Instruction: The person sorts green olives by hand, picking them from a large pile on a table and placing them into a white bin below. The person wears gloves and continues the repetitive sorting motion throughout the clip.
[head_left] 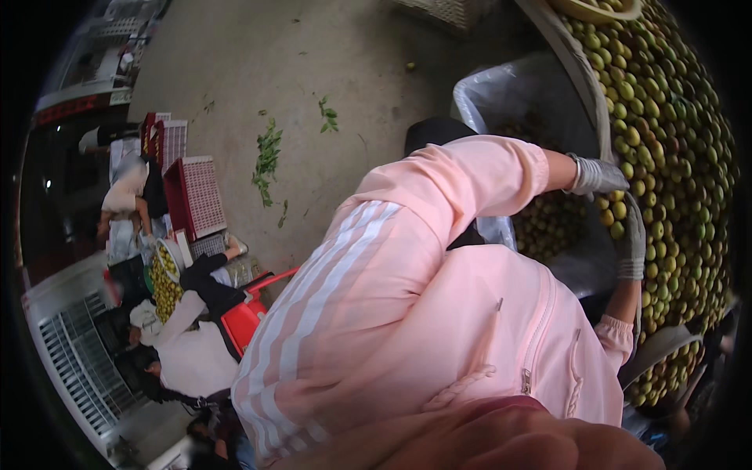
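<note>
Small round yellow-green fruits (666, 196) lie in a big heap along the right side, behind a pale cloth-covered rim (583, 74). My left hand (599, 175), in a grey glove, reaches over that rim to the near edge of the heap. Its fingers are bent together, and whatever they hold is hidden. Close by, my right hand (634, 235), also gloved in grey, lies along the fruit with its fingers stretched towards the left hand's fingertips. Below my left forearm, a container lined with clear plastic (482, 94) has more of the fruit inside.
Leafy sprigs (268, 160) are scattered on the concrete floor (345, 86). A yellowish basket (599, 11) rests on the heap's far end. To the left, people (200, 345) sit near a red chair (244, 319), red and white crates (196, 196) and a tub of fruit (166, 278).
</note>
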Demonstrator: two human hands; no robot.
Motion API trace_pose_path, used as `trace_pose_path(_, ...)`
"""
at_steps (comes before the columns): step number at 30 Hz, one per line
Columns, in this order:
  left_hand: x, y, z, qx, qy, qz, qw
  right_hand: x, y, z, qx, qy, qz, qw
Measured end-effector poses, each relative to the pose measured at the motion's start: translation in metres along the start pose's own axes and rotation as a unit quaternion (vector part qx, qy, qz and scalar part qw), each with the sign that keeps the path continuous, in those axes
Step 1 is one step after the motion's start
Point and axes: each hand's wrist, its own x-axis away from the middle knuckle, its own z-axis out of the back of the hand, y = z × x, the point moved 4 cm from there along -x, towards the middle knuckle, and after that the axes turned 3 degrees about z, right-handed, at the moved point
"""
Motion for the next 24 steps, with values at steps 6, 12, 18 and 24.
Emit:
trace_pose_path(6,0.008,0.013,-0.006,0.096,0.025,0.061,0.993,0.0,0.033,-0.001,-0.142,0.121,-0.132,0.973)
trace_pose_path(12,-0.04,-0.032,0.021,0.009,-0.045,-0.054,0.997,-0.009,0.045,-0.002,-0.057,0.113,-0.128,0.984)
trace_pose_path(18,-0.016,-0.01,0.005,0.104,-0.034,0.015,0.994,0.0,0.028,0.0,-0.061,0.113,-0.118,0.985)
trace_pose_path(24,-0.003,-0.005,0.001,0.152,-0.008,0.092,0.984,0.004,0.004,-0.003,-0.102,0.117,-0.144,0.977)
